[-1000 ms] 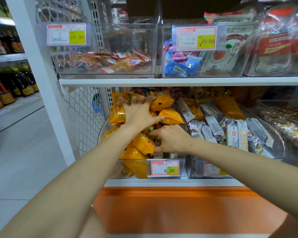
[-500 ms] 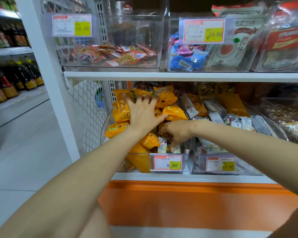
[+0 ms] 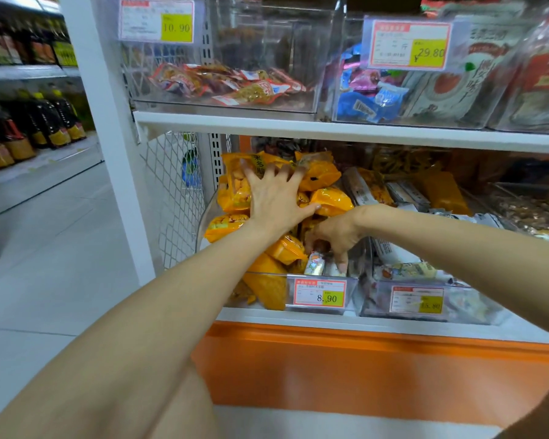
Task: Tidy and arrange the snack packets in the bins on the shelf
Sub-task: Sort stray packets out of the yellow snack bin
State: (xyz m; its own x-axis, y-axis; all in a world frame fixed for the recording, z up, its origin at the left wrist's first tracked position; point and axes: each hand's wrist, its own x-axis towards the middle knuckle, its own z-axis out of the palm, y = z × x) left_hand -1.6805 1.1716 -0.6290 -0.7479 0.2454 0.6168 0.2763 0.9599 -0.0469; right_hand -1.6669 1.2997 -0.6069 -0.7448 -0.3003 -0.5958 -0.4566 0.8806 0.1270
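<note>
While the heap of yellow packets [image 3: 327, 201] is pressed back by the left hand [image 3: 274, 201], whose fingers are spread flat with nothing clasped, the small white packet [image 3: 314, 264] at the front of the clear bin [image 3: 203, 217] can be reached by the right hand [image 3: 338, 236]. The right hand's grip is curled downward among the packets, fingertips beside the white one; whether anything is pinched cannot be told. The step would best be done with steady pressure kept on the pile, so that no packet slides forward over the low front wall, and the odd packet should be lifted straight up, not dragged. It probably belongs in the neighbouring bin [image 3: 425, 299] to the right, where similar pale wrappers are seen. The yellow packets look glossy, puffed and slippery, stacked loosely at many angles and rising above the rim on the lower shelf [image 3: 298, 316]. A price tag [image 3: 320, 294] marked 8.90 is clipped to the bin's front.
</note>
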